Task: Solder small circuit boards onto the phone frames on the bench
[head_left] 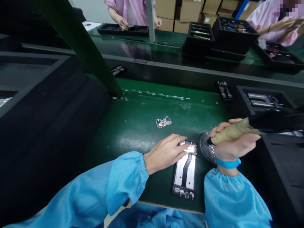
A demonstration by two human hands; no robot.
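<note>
"Blue sleeves [90, 186] are covering part of the green bench [137, 126]. What's the right hand [229, 151] doing?"

"Gripping a tool [234, 131] (pale handle, dark tip), fingers clamped round it."

"And the left hand [165, 153]?"

"It's resting its fingers, slightly apart, on the upper end of the phone [185, 171], which is lying on the bench."

"Anything smaller?"

"One studded dish [205, 150] is sitting just right of the phone; one circuit board [163, 122] is lying beyond the left hand."

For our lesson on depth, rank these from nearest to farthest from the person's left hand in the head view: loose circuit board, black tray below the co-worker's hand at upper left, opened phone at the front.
1. Opened phone: upper end beneath the left hand.
2. Loose circuit board: just beyond.
3. Black tray: far side.
</note>
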